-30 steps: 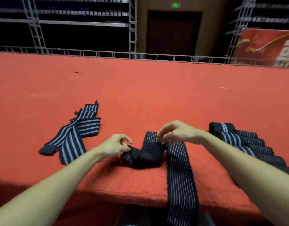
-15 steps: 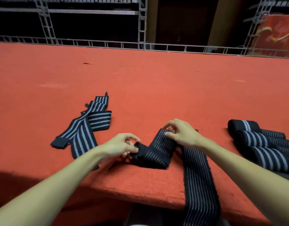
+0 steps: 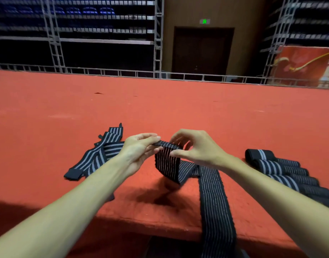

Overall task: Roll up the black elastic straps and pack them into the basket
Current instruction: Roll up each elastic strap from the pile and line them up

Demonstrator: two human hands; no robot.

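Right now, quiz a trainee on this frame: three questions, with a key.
1. True or false: the left hand and right hand both pinch the strap.
2. The rolls lie: A) right of the hands; B) left of them; C) between them.
3. Fill in: the strap's tail hangs over the red surface's ___ edge.
Key: 1 true; 2 A; 3 near.
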